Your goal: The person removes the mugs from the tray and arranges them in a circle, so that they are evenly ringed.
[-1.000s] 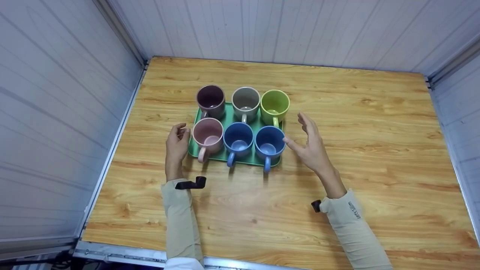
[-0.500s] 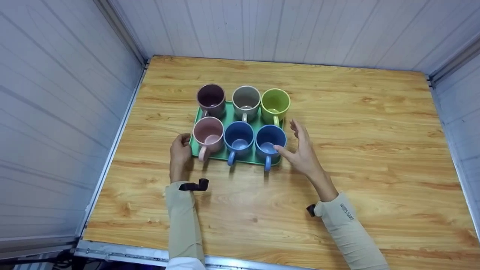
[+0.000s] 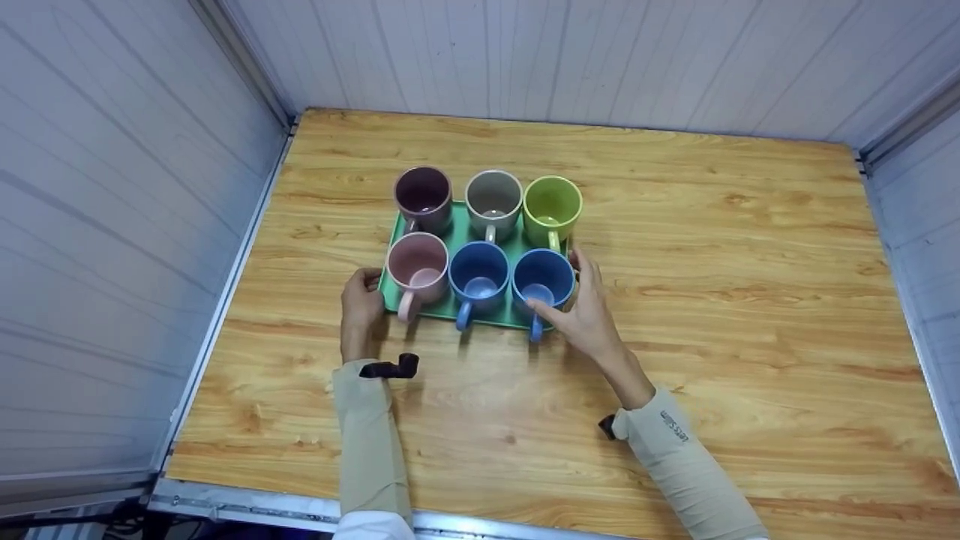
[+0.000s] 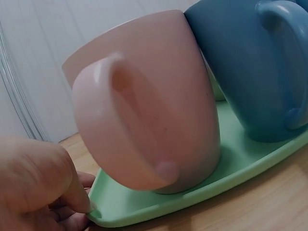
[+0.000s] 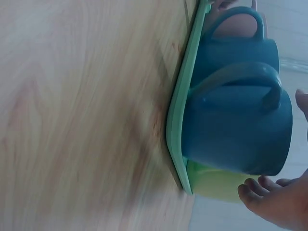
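A green tray (image 3: 459,219) lies on the table and bears several upright mugs. My left hand (image 3: 361,306) pinches the tray's front left corner, thumb on the rim and fingers below, beside the pink mug (image 4: 168,91). Around the front right blue mug (image 5: 240,130) my right hand (image 3: 589,319) is spread. In the right wrist view its thumb and fingers stand apart from that mug's wall. Another blue mug (image 3: 478,262) sits in the middle of the front row. Behind are a purple mug (image 3: 422,193), a grey mug (image 3: 493,196) and a yellow-green mug (image 3: 553,201).
The wood-grain table (image 3: 735,300) extends widely to the right of the tray. Pale panel walls (image 3: 562,60) enclose it at the back and both sides. A metal edge (image 3: 247,508) runs along the front.
My left hand has come in to the tray's corner and taken hold of it. The right hand has moved left, coming around the front right blue mug.
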`<state>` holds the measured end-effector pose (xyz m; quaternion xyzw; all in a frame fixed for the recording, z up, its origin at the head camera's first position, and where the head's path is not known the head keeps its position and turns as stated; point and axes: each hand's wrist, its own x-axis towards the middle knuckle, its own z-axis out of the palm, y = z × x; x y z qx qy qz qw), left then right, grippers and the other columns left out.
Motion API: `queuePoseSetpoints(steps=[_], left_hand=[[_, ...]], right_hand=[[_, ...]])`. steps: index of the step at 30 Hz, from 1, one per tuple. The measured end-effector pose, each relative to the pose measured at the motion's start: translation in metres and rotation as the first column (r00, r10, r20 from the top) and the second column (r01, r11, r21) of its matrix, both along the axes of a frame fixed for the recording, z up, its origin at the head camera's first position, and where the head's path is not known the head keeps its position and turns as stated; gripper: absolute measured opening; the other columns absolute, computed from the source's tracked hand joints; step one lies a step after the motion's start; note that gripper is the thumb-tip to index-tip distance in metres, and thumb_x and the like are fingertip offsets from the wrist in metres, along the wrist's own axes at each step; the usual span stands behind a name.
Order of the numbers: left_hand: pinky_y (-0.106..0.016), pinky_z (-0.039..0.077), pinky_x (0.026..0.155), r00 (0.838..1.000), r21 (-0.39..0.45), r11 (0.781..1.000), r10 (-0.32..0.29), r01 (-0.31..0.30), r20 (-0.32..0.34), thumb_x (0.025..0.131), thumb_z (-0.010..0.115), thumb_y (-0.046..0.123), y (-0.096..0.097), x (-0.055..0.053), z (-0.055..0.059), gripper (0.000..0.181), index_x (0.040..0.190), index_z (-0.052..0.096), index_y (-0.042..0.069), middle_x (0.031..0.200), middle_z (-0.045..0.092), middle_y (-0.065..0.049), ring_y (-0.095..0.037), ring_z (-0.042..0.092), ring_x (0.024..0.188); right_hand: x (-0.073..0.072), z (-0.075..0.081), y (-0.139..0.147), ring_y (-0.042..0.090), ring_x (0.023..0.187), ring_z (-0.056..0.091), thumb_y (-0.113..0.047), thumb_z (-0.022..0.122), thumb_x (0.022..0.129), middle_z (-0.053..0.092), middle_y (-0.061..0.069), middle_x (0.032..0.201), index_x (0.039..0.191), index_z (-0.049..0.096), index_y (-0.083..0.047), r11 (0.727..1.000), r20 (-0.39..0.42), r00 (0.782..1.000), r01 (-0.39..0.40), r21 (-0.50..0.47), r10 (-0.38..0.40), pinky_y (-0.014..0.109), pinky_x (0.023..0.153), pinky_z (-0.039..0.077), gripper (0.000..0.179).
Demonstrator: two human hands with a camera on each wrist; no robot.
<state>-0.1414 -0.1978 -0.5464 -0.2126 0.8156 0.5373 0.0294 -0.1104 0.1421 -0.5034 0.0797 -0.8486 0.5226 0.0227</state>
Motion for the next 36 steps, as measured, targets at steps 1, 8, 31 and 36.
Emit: queuePoseSetpoints(steps=[1, 8, 31, 36], left_hand=[[-0.035, 0.044, 0.096, 1.0, -0.002, 1.0, -0.001, 0.001, 0.001, 0.083, 0.035, -0.012, 0.0, -0.0001, 0.0002, 0.044, 0.123, 0.053, -0.009, 0.12, 0.057, -0.024, -0.03, 0.054, 0.11], [-0.036, 0.043, 0.099, 1.0, 0.01, 1.0, -0.006, 0.005, 0.021, 0.087, 0.037, -0.008, -0.0008, -0.0002, 0.002, 0.039, 0.123, 0.051, -0.009, 0.12, 0.056, -0.024, -0.031, 0.053, 0.113], [-0.026, 0.044, 0.091, 0.988, 0.286, 0.955, 0.043, -0.084, 0.145, 0.089, 0.035, -0.012, -0.0038, -0.0018, 0.0089, 0.04, 0.126, 0.046, 0.002, 0.115, 0.047, -0.009, -0.019, 0.046, 0.105], [-0.032, 0.041, 0.1, 0.991, 0.143, 0.989, -0.059, 0.042, 0.122, 0.088, 0.035, -0.011, -0.0044, 0.0, 0.0059, 0.041, 0.128, 0.044, -0.004, 0.124, 0.048, -0.018, -0.026, 0.046, 0.114]], right_hand=[[0.0003, -0.0005, -0.0013, 0.028, 0.134, 0.034, -0.043, 0.08, 0.074, 0.031, 0.017, 0.146, 0.15, 0.018, -0.004, 1.0, 0.004, 1.0, 0.005, 0.007, -0.005, 0.047, 0.114, 0.028, 0.106], [0.0029, -0.0028, -0.0075, 0.027, 0.13, 0.039, -0.05, 0.078, 0.072, 0.033, 0.016, 0.144, 0.149, 0.019, -0.001, 0.995, 0.014, 0.999, 0.029, 0.099, -0.031, 0.047, 0.111, 0.032, 0.109], [0.0016, 0.0014, -0.0107, 0.027, 0.13, 0.038, -0.049, 0.077, 0.074, 0.031, 0.014, 0.146, 0.15, 0.019, -0.006, 0.99, 0.063, 0.998, 0.022, 0.141, -0.031, 0.047, 0.111, 0.033, 0.105], [0.0047, -0.0016, -0.009, 0.028, 0.129, 0.039, -0.047, 0.078, 0.074, 0.033, 0.015, 0.145, 0.149, 0.021, -0.004, 0.988, 0.059, 0.997, 0.032, 0.152, -0.041, 0.046, 0.11, 0.034, 0.105]])
